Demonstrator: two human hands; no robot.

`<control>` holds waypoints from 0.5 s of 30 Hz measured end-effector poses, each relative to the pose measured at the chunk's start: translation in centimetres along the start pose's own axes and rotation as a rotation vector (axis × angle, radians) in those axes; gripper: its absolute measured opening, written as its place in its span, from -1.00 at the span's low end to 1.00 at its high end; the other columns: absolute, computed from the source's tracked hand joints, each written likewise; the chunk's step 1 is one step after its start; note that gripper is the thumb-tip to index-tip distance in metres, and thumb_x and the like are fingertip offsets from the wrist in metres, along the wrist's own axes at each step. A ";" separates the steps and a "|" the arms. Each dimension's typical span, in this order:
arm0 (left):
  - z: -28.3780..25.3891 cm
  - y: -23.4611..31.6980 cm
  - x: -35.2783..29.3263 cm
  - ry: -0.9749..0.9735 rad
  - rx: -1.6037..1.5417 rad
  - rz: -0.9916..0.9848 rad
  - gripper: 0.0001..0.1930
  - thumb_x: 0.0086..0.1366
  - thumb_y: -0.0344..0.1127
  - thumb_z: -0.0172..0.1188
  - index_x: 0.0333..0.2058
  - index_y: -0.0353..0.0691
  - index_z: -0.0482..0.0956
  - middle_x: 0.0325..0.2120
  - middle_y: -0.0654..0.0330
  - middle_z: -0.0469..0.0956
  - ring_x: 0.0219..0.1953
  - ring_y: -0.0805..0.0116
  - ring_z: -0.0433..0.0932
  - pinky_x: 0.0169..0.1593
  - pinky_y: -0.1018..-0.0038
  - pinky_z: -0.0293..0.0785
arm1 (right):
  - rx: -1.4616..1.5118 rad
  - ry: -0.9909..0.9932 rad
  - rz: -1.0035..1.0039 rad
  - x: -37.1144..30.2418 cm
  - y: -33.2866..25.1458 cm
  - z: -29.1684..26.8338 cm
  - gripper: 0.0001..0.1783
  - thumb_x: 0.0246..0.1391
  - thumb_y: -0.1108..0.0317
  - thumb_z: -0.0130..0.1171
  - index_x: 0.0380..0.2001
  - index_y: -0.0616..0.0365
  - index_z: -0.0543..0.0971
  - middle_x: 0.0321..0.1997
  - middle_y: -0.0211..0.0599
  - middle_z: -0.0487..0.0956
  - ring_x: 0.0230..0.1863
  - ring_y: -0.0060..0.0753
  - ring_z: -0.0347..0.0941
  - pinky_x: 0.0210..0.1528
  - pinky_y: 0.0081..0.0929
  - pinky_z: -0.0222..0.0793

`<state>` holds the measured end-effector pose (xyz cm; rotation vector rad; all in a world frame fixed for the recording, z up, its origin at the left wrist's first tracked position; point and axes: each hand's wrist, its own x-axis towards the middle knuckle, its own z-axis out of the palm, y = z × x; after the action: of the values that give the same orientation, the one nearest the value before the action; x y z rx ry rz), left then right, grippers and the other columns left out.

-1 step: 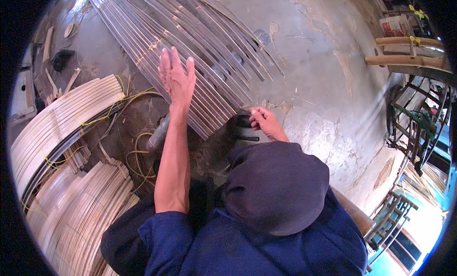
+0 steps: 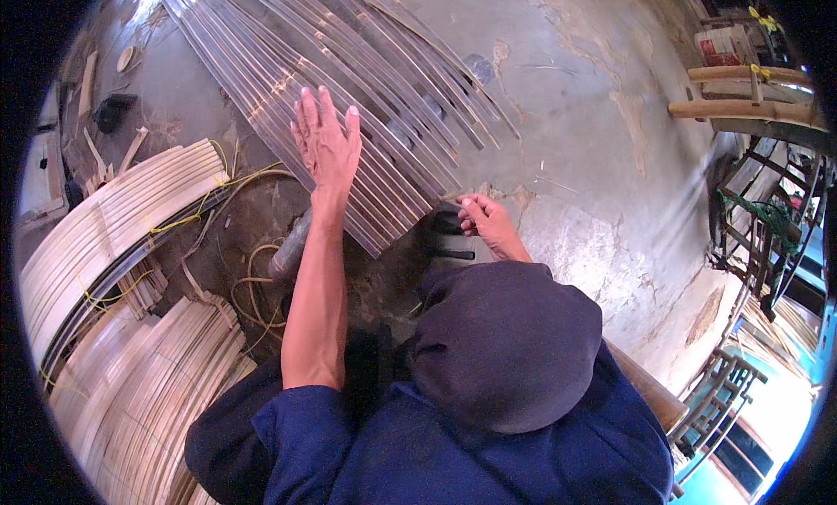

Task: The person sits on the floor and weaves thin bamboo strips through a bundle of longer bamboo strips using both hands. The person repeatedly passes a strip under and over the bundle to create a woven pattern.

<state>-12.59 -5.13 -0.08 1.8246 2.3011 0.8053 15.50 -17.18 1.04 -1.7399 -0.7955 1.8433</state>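
Note:
Long, narrow brownish bamboo slats (image 2: 384, 187) lie side by side in a slanting row in front of me, fanning apart toward the far right. My left hand (image 2: 327, 152) rests flat on the slats at their left side, fingers stretched out and pointing away. At the near right corner of the row, my right hand (image 2: 490, 223) is closed in a pinch. A thin strand (image 2: 451, 198) seems to run from the slat ends to its fingertips; its full length is hidden. A dark object with a handle (image 2: 453, 253) lies just below that hand.
Bundles of pale curved strips (image 2: 122, 213) tied with yellow cord stand at my left, with more strips (image 2: 157, 374) nearer. A grey cylinder (image 2: 290, 244) and a coiled strip (image 2: 253, 278) lie by my left forearm. Bamboo furniture (image 2: 741, 110) stands at the far right.
My left hand has shifted very slightly to the right over the slats. My right hand keeps its pinch in nearly the same place.

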 end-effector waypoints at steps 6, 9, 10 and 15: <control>1.9 -0.6 -0.2 -0.260 0.221 0.075 -0.35 0.44 0.09 -0.15 0.40 -0.05 0.06 0.42 0.08 -0.01 0.44 -0.07 -0.06 0.40 -0.12 -0.17 | 0.130 0.070 -0.040 2.2 -1.7 0.4 -0.60 0.29 0.07 0.11 0.01 0.13 0.51 -0.21 -0.47 0.49 -0.28 -0.65 0.40 -0.28 -0.61 0.38; 2.4 -0.6 -0.4 -0.240 0.258 0.095 -0.35 0.44 0.09 -0.15 0.40 -0.04 0.05 0.42 0.08 0.00 0.44 -0.04 -0.05 0.41 -0.10 -0.17 | 0.191 0.114 -0.060 3.0 -2.8 1.1 -0.57 0.28 0.05 0.13 0.02 0.15 0.51 -0.22 -0.47 0.49 -0.26 -0.64 0.39 -0.26 -0.59 0.39; 2.4 -0.4 -0.5 -0.238 0.265 0.088 -0.35 0.44 0.08 -0.16 0.40 -0.03 0.03 0.42 0.08 0.00 0.45 -0.02 -0.06 0.41 -0.08 -0.19 | 0.212 0.149 -0.087 3.3 -3.0 1.4 -0.56 0.27 0.05 0.14 0.01 0.17 0.51 -0.23 -0.46 0.50 -0.26 -0.62 0.40 -0.26 -0.59 0.40; 2.1 0.3 -0.4 -0.235 0.289 0.090 -0.35 0.43 0.05 -0.13 0.40 -0.06 0.06 0.41 0.07 0.02 0.45 -0.02 -0.06 0.42 -0.06 -0.20 | 0.430 0.306 -0.206 5.8 -3.9 0.6 -0.62 0.25 0.03 0.17 -0.09 0.12 0.54 -0.28 -0.46 0.51 -0.27 -0.61 0.41 -0.29 -0.58 0.40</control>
<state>-11.40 -4.74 -1.83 2.0225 2.2904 0.2543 14.29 -10.41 -0.34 -1.5430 -0.4012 1.4358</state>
